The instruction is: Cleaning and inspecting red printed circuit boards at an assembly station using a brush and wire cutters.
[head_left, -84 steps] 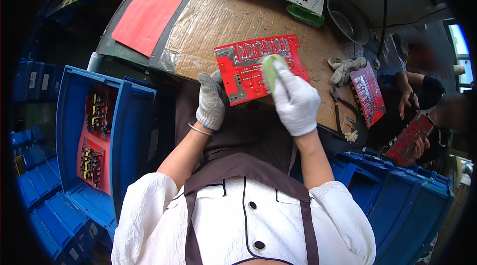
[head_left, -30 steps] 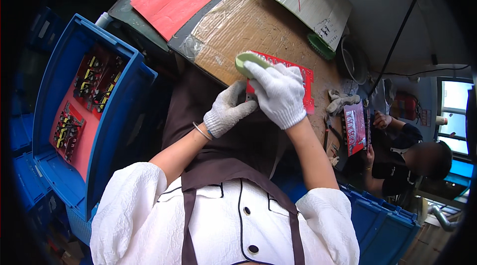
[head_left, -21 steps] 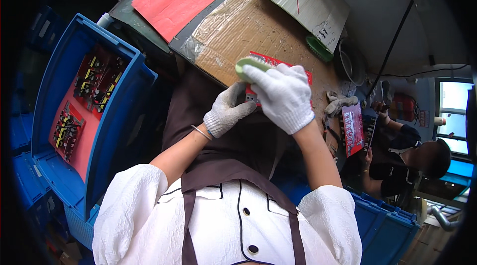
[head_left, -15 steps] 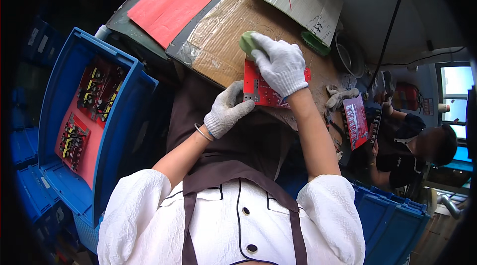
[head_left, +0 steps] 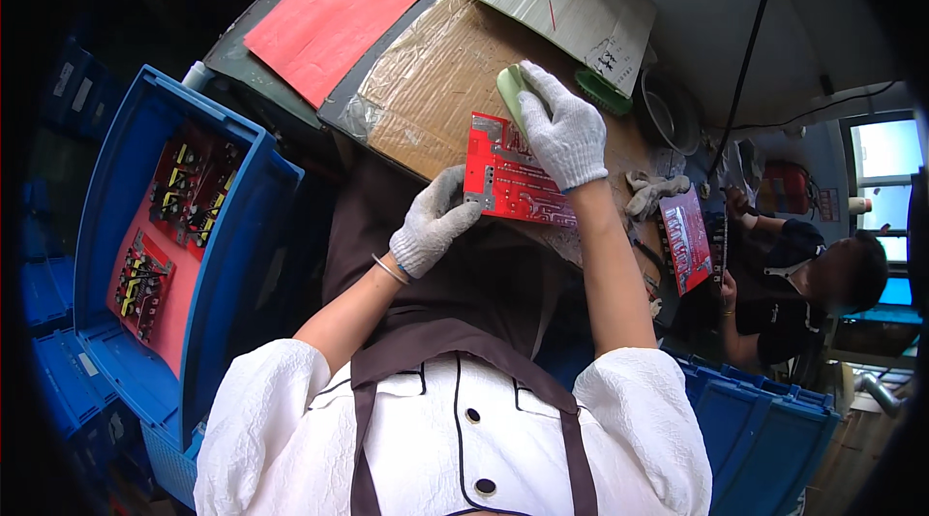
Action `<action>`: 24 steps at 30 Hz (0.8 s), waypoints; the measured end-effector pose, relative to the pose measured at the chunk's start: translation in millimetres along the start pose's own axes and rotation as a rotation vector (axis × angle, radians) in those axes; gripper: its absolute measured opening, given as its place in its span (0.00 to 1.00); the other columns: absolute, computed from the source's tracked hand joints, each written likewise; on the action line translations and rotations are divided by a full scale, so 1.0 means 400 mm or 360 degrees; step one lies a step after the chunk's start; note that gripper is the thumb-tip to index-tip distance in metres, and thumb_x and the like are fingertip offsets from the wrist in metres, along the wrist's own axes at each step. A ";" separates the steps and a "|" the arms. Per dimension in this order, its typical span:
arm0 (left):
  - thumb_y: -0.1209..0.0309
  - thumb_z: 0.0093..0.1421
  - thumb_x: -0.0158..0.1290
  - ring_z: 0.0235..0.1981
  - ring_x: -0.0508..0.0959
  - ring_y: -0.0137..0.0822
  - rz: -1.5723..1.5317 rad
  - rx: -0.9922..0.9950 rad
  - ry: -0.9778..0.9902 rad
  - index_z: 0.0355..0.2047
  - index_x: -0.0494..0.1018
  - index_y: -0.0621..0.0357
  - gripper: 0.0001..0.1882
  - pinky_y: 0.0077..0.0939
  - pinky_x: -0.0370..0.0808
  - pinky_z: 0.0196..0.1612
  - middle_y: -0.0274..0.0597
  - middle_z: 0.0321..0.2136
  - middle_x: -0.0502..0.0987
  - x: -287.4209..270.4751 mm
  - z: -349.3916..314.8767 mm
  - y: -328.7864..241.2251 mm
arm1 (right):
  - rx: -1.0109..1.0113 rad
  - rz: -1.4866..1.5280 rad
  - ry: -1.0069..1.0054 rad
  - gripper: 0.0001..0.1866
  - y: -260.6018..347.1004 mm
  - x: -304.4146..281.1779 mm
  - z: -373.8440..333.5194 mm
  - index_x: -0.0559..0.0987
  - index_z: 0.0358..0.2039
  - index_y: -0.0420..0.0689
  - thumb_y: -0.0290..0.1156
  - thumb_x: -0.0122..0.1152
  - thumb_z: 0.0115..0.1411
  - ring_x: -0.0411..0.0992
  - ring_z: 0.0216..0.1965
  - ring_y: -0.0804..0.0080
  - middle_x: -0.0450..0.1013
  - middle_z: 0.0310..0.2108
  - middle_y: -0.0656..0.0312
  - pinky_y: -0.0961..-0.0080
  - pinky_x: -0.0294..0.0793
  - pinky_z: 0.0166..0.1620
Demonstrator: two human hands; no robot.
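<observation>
In front of me a red circuit board is held at its left edge by my left hand, which wears a white knit glove and has its fingers closed on that edge. Silvery solder tracks show on the board's upward face. My gloved right hand is closed on a pale green brush over the upper right part of the board. Only the brush's smooth back shows; its bristles are hidden. The right hand covers the board's upper right corner.
Cardboard covers the worktop. At its far side are a white panel, another green brush and a round dark pan. Left stands a blue crate with populated boards. A co-worker at right handles another red board.
My right hand and the brush have shifted right, uncovering more of the board's upper left part. The left hand keeps its hold on the board's edge.
</observation>
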State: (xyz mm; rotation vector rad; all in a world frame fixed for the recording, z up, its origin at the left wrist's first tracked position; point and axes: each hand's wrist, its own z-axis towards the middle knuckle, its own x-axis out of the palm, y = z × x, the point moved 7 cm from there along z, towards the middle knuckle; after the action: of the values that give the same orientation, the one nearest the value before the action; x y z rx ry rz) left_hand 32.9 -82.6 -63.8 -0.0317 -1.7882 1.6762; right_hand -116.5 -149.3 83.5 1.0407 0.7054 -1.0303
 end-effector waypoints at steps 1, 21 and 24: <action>0.63 0.65 0.60 0.55 0.73 0.31 -0.0014 -0.0025 0.0008 0.64 0.64 0.67 0.33 0.30 0.69 0.61 0.41 0.54 0.75 0.001 -0.003 -0.002 | -0.0050 0.0300 -0.0092 0.18 0.023 -0.024 -0.027 0.84 0.54 0.52 0.39 0.65 0.64 0.82 0.36 0.51 0.82 0.36 0.47 0.62 0.82 0.42; 0.43 0.76 0.39 0.60 0.74 0.36 0.0204 -0.0133 -0.0126 0.69 0.63 0.62 0.36 0.34 0.68 0.66 0.43 0.60 0.74 -0.026 0.040 0.024 | 0.0847 0.0198 -0.0270 0.19 -0.140 -0.166 -0.396 0.81 0.57 0.41 0.26 0.60 0.65 0.84 0.45 0.60 0.82 0.48 0.48 0.70 0.81 0.50; 0.45 0.76 0.39 0.60 0.73 0.34 0.0102 0.0130 -0.0144 0.68 0.65 0.63 0.35 0.34 0.69 0.65 0.42 0.60 0.74 -0.014 0.036 0.021 | 0.0239 0.0264 -0.0074 0.20 0.060 -0.070 -0.356 0.84 0.52 0.46 0.26 0.68 0.57 0.81 0.30 0.55 0.82 0.33 0.50 0.65 0.79 0.38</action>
State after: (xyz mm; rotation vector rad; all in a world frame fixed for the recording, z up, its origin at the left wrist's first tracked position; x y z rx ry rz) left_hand 26.9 -96.2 -73.0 0.0232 -1.7997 1.8209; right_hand -105.7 -3.9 63.4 1.1813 0.5007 -0.9709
